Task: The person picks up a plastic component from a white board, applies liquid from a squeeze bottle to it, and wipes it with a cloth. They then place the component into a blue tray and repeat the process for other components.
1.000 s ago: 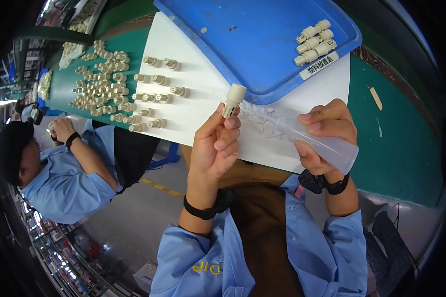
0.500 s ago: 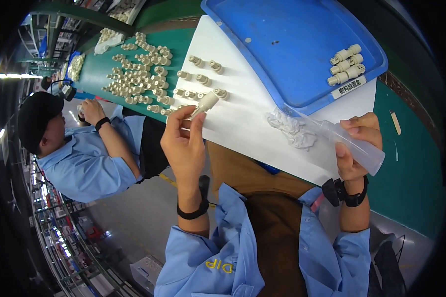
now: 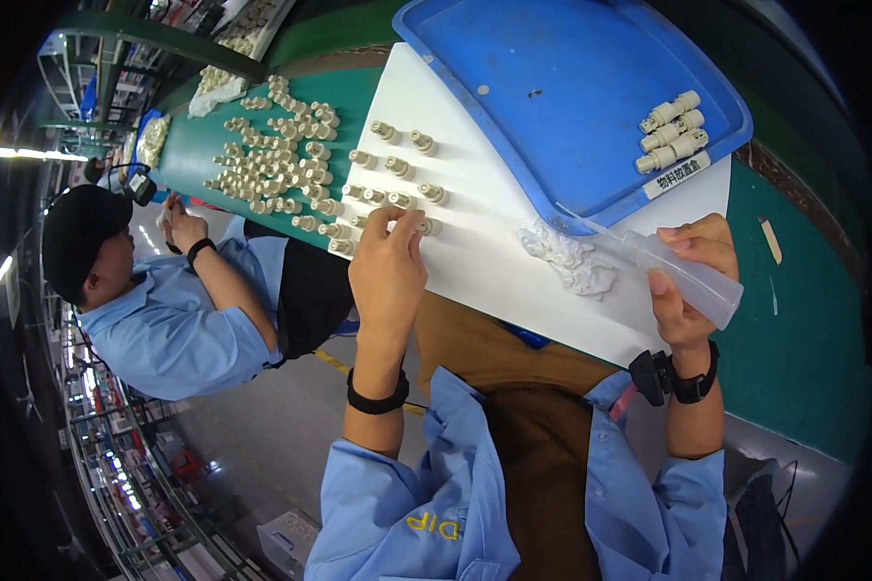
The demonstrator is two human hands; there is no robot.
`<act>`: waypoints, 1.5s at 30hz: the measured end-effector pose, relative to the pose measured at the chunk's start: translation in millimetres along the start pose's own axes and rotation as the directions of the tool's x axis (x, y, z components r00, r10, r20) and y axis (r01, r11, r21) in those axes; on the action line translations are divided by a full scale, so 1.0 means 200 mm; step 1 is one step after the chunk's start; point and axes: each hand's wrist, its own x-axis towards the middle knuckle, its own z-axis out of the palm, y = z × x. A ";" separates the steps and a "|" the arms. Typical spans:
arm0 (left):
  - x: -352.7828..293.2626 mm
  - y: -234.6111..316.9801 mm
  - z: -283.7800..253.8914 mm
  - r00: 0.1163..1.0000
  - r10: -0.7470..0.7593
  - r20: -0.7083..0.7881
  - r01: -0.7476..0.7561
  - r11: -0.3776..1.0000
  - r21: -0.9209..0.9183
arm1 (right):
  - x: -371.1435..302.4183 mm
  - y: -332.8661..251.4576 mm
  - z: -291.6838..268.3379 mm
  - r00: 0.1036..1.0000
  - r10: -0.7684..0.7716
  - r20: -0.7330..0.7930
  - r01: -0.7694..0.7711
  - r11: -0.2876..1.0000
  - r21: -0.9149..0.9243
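Note:
My left hand [image 3: 389, 266] is closed in a pinch low over the white sheet [image 3: 489, 218]. A cream cylindrical plastic fitting [image 3: 430, 227] shows at its fingertips, partly hidden by them. Just beyond stand several similar fittings [image 3: 398, 168] in loose rows on the sheet. My right hand [image 3: 693, 286] is wrapped round a translucent squeeze bottle [image 3: 704, 290], held tilted. Its thin nozzle points up and left towards the near edge of a blue tray [image 3: 591, 107]. Beneath the nozzle lies a crumpled white tissue [image 3: 574, 261].
Many more cream fittings [image 3: 271, 160] crowd the green bench at left. Three larger cream cylinders [image 3: 672, 133] lie in the tray's right end. A small wooden stick [image 3: 771, 241] rests at far right. A co-worker in a blue shirt [image 3: 189, 334] works at the left.
My left hand has lowered the fitting from above the rows to the sheet, turning it so less shows. The right hand keeps the bottle nearly where it was.

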 end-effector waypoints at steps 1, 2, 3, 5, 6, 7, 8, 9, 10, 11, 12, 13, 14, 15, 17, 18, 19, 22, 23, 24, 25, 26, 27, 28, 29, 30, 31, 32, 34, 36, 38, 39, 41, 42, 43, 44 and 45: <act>0.00 0.00 -0.02 1.000 -0.012 -0.004 0.012 1.000 -0.024 | 0.00 0.00 0.00 1.000 -0.001 -0.004 0.001 1.000 0.005; 0.00 0.01 -0.04 1.000 -0.020 -0.004 0.020 0.998 -0.056 | -0.01 0.01 0.00 1.000 0.002 -0.007 -0.002 1.000 0.001; 0.01 0.01 -0.06 1.000 -0.028 -0.004 0.027 0.996 -0.087 | -0.01 0.01 -0.01 1.000 0.005 -0.010 -0.005 1.000 -0.002; 0.04 0.01 -0.17 0.999 -0.049 0.019 0.051 0.986 -0.158 | -0.01 0.01 -0.02 1.000 0.013 -0.017 -0.013 1.000 -0.007; 0.06 0.00 -0.23 0.997 -0.072 0.041 0.080 0.971 -0.227 | -0.01 0.02 -0.03 1.000 0.012 -0.027 -0.012 1.000 -0.011; 0.09 -0.02 -0.29 0.996 -0.081 0.046 0.090 0.966 -0.243 | -0.01 0.02 -0.03 0.999 0.008 -0.036 -0.008 1.000 -0.009; 0.12 -0.05 -0.34 0.995 -0.088 0.053 0.099 0.960 -0.260 | 0.00 0.03 -0.04 0.999 0.005 -0.045 -0.006 1.000 -0.009; 0.17 -0.06 -0.38 0.995 -0.086 0.057 0.098 0.961 -0.257 | 0.00 0.03 -0.04 0.999 0.009 -0.047 -0.009 1.000 -0.008; 0.22 -0.07 -0.42 0.997 -0.050 0.051 0.059 0.983 -0.176 | 0.00 0.03 -0.05 0.999 0.009 -0.049 -0.010 1.000 -0.017; 0.28 -0.08 -0.43 0.999 -0.012 0.050 0.017 0.995 -0.095 | 0.00 0.03 -0.05 0.999 0.009 -0.052 -0.011 1.000 -0.027; 0.34 -0.13 -0.42 0.999 -0.015 0.051 0.020 0.996 -0.088 | 0.00 0.04 -0.05 0.999 0.007 -0.053 -0.008 0.999 -0.031; 0.39 -0.19 -0.39 0.993 0.083 0.086 -0.082 0.997 -0.013 | 0.00 0.04 -0.05 0.999 0.006 -0.054 -0.008 1.000 -0.027; 0.43 -0.23 -0.35 0.976 0.177 0.129 -0.186 0.981 0.057 | 0.00 0.05 -0.05 0.998 0.008 -0.057 -0.009 1.000 -0.025; 0.46 -0.24 -0.31 0.975 0.179 0.131 -0.188 0.980 0.060 | 0.00 0.05 -0.05 0.998 0.010 -0.063 -0.012 1.000 -0.024; 0.50 -0.25 -0.24 0.961 0.187 0.206 -0.206 0.976 0.075 | 0.00 0.06 -0.06 0.997 0.016 -0.071 -0.018 0.999 -0.027; 0.52 -0.25 -0.20 0.951 0.190 0.245 -0.215 0.973 0.080 | 0.00 0.06 -0.06 0.997 0.016 -0.071 -0.018 0.999 -0.029; 0.52 -0.25 -0.18 0.949 0.193 0.248 -0.218 0.973 0.080 | 0.01 0.06 -0.06 0.997 0.015 -0.070 -0.017 0.999 -0.031; 0.54 -0.25 -0.13 0.939 0.174 0.295 -0.211 0.973 0.096 | 0.00 0.07 -0.07 0.997 0.020 -0.069 -0.023 0.999 -0.031; 0.55 -0.25 -0.12 0.939 0.175 0.297 -0.212 0.973 0.097 | 0.00 0.07 -0.07 0.998 0.026 -0.065 -0.028 0.999 -0.026; 0.55 -0.25 -0.11 0.938 0.163 0.306 -0.206 0.972 0.114 | 0.00 0.07 -0.07 0.998 0.031 -0.062 -0.033 0.999 -0.020; 0.55 -0.25 -0.10 0.936 0.152 0.316 -0.201 0.971 0.129 | 0.00 0.07 -0.07 0.997 0.033 -0.063 -0.034 0.999 -0.021; 0.56 -0.25 -0.09 0.935 0.141 0.326 -0.197 0.970 0.146 | 0.00 0.07 -0.07 0.997 0.031 -0.067 -0.033 0.999 -0.022; 0.56 -0.25 -0.08 0.934 0.142 0.327 -0.198 0.969 0.146 | 0.00 0.07 -0.07 0.997 0.030 -0.070 -0.031 0.999 -0.022; 0.56 -0.26 -0.08 0.934 0.139 0.330 -0.196 0.970 0.146 | 0.00 0.07 -0.07 0.997 0.028 -0.074 -0.029 0.999 -0.021; 0.55 -0.26 -0.07 0.933 0.136 0.333 -0.193 0.970 0.145 | 0.00 0.07 -0.07 0.997 0.028 -0.075 -0.030 0.999 -0.021; 0.56 -0.26 -0.06 0.932 0.134 0.337 -0.192 0.971 0.144 | 0.00 0.07 -0.07 0.997 0.029 -0.077 -0.031 0.999 -0.017; 0.56 -0.26 -0.06 0.931 0.136 0.338 -0.193 0.971 0.144 | 0.00 0.08 -0.07 0.996 0.030 -0.080 -0.031 0.999 -0.014; 0.56 -0.25 -0.07 0.930 0.109 0.352 -0.164 0.978 0.129 | 0.00 0.08 -0.07 0.996 0.031 -0.082 -0.032 0.999 -0.011; 0.56 -0.24 -0.07 0.923 0.057 0.380 -0.103 0.990 0.101 | -0.01 0.08 -0.07 0.996 0.035 -0.077 -0.036 0.999 -0.017; 0.56 -0.23 -0.06 0.919 0.052 0.390 -0.108 0.987 0.123 | -0.01 0.08 -0.07 0.997 0.038 -0.067 -0.040 0.999 -0.023; 0.56 -0.23 -0.05 0.911 0.043 0.409 -0.119 0.979 0.163 | -0.01 0.08 -0.07 0.997 0.042 -0.070 -0.043 0.999 -0.018; 0.56 -0.23 -0.05 0.911 0.042 0.410 -0.119 0.979 0.164 | -0.01 0.08 -0.07 0.996 0.045 -0.072 -0.046 0.999 -0.013; 0.56 -0.25 -0.04 0.914 0.059 0.401 -0.136 0.977 0.166 | -0.01 0.08 -0.07 0.996 0.050 -0.075 -0.050 0.999 -0.010; 0.56 -0.25 -0.04 0.916 0.067 0.396 -0.144 0.975 0.168 | -0.01 0.09 -0.07 0.996 0.051 -0.072 -0.051 0.999 -0.006; 0.56 -0.25 -0.04 0.915 0.068 0.398 -0.145 0.975 0.167 | -0.01 0.09 -0.07 0.996 0.052 -0.070 -0.052 0.999 -0.002; 0.56 -0.24 -0.04 0.911 0.056 0.409 -0.135 0.977 0.165 | -0.01 0.09 -0.07 0.996 0.053 -0.067 -0.053 0.999 0.002; 0.56 -0.23 -0.05 0.907 0.044 0.419 -0.124 0.979 0.164 | -0.01 0.09 -0.07 0.996 0.054 -0.067 -0.054 0.999 0.002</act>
